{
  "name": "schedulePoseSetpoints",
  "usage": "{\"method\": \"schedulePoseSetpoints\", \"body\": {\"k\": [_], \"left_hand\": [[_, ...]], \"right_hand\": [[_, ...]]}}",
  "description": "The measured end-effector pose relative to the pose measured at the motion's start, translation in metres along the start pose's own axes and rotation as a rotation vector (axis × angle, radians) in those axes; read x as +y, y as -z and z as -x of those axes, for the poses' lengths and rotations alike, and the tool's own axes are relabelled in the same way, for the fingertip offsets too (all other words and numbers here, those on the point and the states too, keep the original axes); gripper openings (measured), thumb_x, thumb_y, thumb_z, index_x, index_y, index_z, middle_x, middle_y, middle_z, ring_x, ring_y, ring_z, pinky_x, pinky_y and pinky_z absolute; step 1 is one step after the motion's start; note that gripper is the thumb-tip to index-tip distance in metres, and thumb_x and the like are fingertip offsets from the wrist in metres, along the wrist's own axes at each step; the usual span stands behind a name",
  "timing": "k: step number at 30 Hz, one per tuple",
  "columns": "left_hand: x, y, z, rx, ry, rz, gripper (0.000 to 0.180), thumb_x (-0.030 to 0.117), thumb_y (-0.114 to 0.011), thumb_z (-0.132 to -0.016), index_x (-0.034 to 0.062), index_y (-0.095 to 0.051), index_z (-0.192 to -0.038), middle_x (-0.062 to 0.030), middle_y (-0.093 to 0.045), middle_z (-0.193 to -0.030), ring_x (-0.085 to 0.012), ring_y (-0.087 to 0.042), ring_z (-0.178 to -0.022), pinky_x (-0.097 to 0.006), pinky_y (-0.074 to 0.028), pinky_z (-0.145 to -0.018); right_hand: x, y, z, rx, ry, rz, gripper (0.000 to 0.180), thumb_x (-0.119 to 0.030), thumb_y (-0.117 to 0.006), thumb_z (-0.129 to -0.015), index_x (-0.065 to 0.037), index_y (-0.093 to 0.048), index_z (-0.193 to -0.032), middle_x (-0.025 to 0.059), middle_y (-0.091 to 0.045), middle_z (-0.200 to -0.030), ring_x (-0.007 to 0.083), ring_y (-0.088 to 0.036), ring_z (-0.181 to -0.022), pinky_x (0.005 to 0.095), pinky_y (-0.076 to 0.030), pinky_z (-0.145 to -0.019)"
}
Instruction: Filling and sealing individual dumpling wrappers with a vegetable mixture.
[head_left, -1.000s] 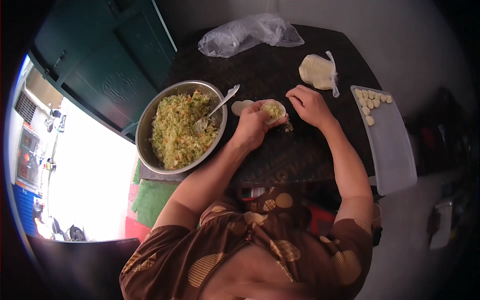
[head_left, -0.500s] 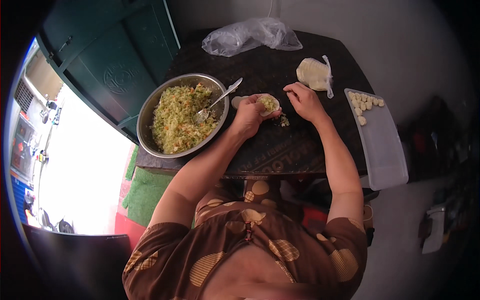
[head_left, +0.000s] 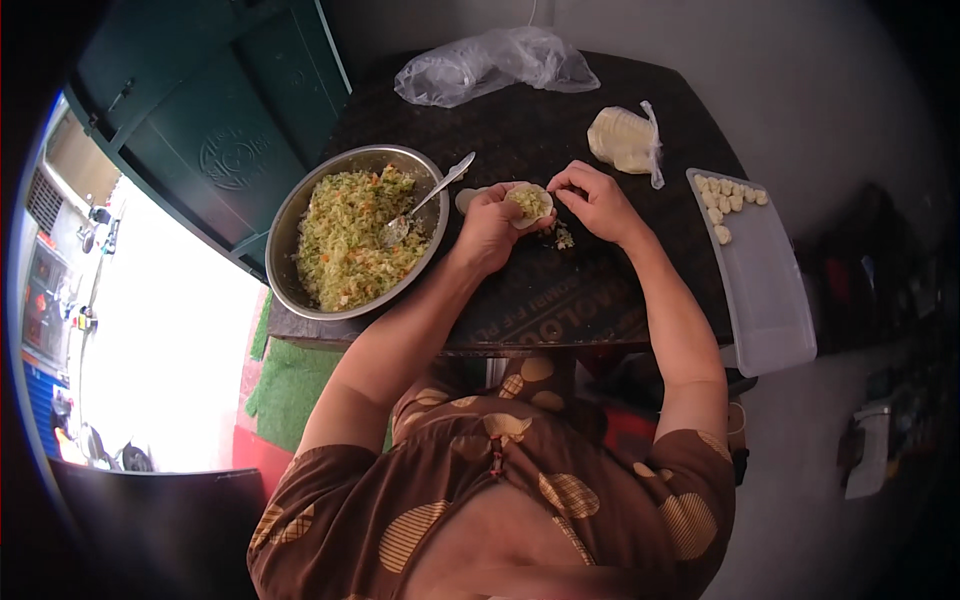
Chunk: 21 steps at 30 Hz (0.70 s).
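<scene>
Resting in my left hand (head_left: 487, 230) is a round, pale dumpling wrapper (head_left: 544, 213), its middle heaped with chopped vegetable filling (head_left: 528, 202). The left thumb lies against the filling. My right hand (head_left: 604, 206) is beside the wrapper's right edge, thumb and fingers drawn together; whether they pinch anything is too small to make out. To the left stands a wide steel bowl (head_left: 273, 262) of shredded green, white and orange filling (head_left: 350, 235), with a metal spoon (head_left: 440, 186) leaning in it. Another pale round wrapper (head_left: 466, 198) lies partly behind my left hand.
Dropped filling bits (head_left: 564, 238) lie on the dark table (head_left: 500, 300). A plastic bag with a pale, doughy mass (head_left: 622, 140) sits beyond my right hand. At right, a translucent tray (head_left: 768, 300) carries several small dumplings (head_left: 722, 206). A crumpled clear bag (head_left: 495, 68) lies at the back.
My right hand has moved left, up to the filled wrapper's edge. The left hand still holds the wrapper in about the same place. The whole view has shifted slightly.
</scene>
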<state>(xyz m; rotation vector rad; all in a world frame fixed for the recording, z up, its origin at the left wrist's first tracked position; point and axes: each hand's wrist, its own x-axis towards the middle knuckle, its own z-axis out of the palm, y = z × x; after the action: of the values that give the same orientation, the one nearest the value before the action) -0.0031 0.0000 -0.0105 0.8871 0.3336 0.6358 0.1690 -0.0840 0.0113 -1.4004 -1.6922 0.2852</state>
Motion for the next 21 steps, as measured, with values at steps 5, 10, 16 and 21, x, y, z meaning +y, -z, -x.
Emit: {"method": "schedulePoseSetpoints", "body": {"k": [5, 10, 16, 21], "left_hand": [[-0.003, 0.004, -0.003, -0.039, 0.01, -0.015, 0.031, -0.007, -0.04, -0.082, -0.0121, -0.045, -0.113, -0.0224, -0.056, -0.109, -0.0309, -0.063, -0.094, -0.04, -0.055, -0.085], [-0.006, 0.006, -0.003, -0.057, 0.03, 0.033, 0.032, -0.008, -0.042, -0.079, -0.0082, -0.047, -0.11, -0.0186, -0.058, -0.104, -0.0291, -0.064, -0.089, -0.039, -0.057, -0.08], [-0.003, -0.003, 0.002, -0.044, 0.039, 0.012, 0.031, -0.008, -0.042, -0.079, -0.0077, -0.047, -0.11, -0.0176, -0.058, -0.104, -0.0286, -0.064, -0.09, -0.038, -0.056, -0.081], [-0.006, 0.002, -0.002, -0.058, 0.06, 0.013, 0.03, -0.008, -0.043, -0.079, -0.0081, -0.049, -0.108, -0.0169, -0.058, -0.103, -0.0277, -0.063, -0.09, -0.038, -0.056, -0.081]], "right_hand": [[-0.004, -0.003, 0.001, -0.014, 0.018, 0.002, 0.009, -0.001, -0.058, -0.084, -0.001, -0.061, -0.092, 0.0044, -0.054, -0.083, 0.0135, -0.054, -0.072, 0.0256, -0.043, -0.065], [0.001, -0.007, 0.001, -0.017, 0.056, 0.04, 0.009, -0.001, -0.057, -0.083, -0.001, -0.06, -0.091, 0.0074, -0.055, -0.084, 0.0197, -0.057, -0.074, 0.0285, -0.045, -0.066], [0.001, -0.008, 0.001, -0.007, 0.13, 0.102, 0.007, -0.001, -0.057, -0.083, 0.0, -0.06, -0.089, 0.0096, -0.056, -0.081, 0.0231, -0.058, -0.075, 0.0304, -0.045, -0.065], [-0.004, -0.006, 0.0, 0.007, 0.061, 0.078, 0.007, 0.0, -0.059, -0.081, 0.0, -0.06, -0.087, 0.0089, -0.055, -0.079, 0.0219, -0.057, -0.074, 0.03, -0.046, -0.065]]}}
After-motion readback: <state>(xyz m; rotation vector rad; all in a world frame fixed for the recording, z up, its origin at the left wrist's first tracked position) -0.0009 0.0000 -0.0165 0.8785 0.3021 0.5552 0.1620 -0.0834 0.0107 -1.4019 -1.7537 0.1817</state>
